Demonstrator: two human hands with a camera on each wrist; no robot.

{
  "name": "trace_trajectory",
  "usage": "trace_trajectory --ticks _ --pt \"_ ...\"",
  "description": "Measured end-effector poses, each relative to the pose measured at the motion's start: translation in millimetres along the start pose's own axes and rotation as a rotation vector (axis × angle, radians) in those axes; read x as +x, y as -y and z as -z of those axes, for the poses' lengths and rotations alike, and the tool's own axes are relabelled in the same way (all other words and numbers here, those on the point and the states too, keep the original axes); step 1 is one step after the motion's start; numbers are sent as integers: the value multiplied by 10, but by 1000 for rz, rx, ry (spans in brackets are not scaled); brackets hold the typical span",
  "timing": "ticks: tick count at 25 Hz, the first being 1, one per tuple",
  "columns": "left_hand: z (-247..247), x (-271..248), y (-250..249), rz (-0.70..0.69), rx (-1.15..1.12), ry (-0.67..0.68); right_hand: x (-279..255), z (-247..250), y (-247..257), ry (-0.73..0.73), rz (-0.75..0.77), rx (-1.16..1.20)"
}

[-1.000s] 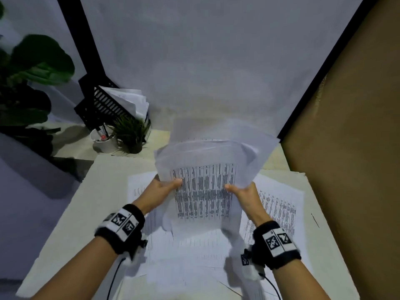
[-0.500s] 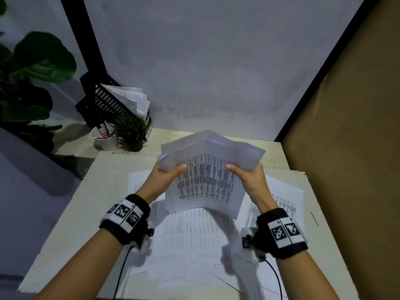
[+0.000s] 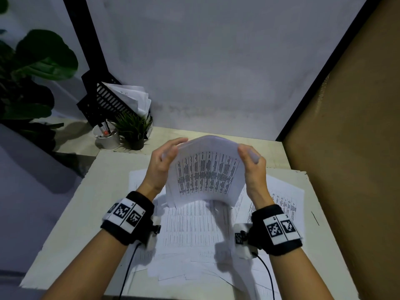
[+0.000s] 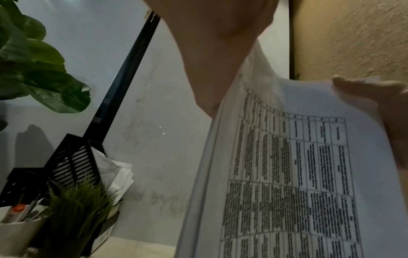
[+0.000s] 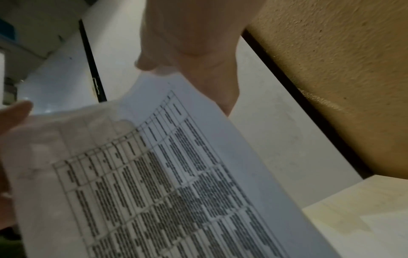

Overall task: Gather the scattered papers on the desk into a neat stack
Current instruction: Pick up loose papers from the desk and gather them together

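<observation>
Pale desk point(image 3: 71, 213) in a corner between a white wall point(image 3: 216, 61) and a tan textured panel point(image 3: 357, 148). Bundle of printed sheets point(image 3: 206, 174) held upright above the desk, bowed; left hand point(image 3: 161, 167) and right hand point(image 3: 253, 169) grip its side edges, fingers curled round. Loose papers point(image 3: 190, 230) overlap on the desk beneath. Back left: black file rack point(image 3: 104, 100), white pen cup point(image 3: 108, 138), small potted plant point(image 3: 134, 128).

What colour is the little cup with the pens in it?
White. The pen cup beside the small plant shows best in the head view.
</observation>
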State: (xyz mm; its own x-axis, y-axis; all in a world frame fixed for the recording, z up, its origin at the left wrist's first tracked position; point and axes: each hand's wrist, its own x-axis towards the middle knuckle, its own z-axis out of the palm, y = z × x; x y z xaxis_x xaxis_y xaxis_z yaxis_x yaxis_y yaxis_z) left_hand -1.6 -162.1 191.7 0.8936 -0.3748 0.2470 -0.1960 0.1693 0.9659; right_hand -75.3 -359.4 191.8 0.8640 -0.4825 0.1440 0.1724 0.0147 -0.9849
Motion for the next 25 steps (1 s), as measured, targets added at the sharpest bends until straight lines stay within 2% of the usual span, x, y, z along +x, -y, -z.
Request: trace_trajectory --ticks 4,7,9,11,13,15,18,21,25 --pt "-84 82 -56 -27 4 -116 68 -84 53 -141 53 31" --pt "-89 98 -46 14 1 -123 98 -64 91 -175 47 18" --pt "-58 96 -24 11 -8 -64 128 23 72 -127 33 19" --pt "-27 80 77 18 58 14 128 107 -20 -12 -42 -30" --pt "-27 52 165 99 109 4 80 128 -143 62 -146 -138" --pt "-6 47 158 162 64 -35 34 122 -153 48 -146 -188" --pt "104 -8 169 131 6 35 -28 182 -159 74 -103 -94" --pt "175 -179 344 233 32 103 -180 244 -329 155 -211 -160" --pt "145 -278 549 368 58 78 -314 222 -524 96 -291 -158"
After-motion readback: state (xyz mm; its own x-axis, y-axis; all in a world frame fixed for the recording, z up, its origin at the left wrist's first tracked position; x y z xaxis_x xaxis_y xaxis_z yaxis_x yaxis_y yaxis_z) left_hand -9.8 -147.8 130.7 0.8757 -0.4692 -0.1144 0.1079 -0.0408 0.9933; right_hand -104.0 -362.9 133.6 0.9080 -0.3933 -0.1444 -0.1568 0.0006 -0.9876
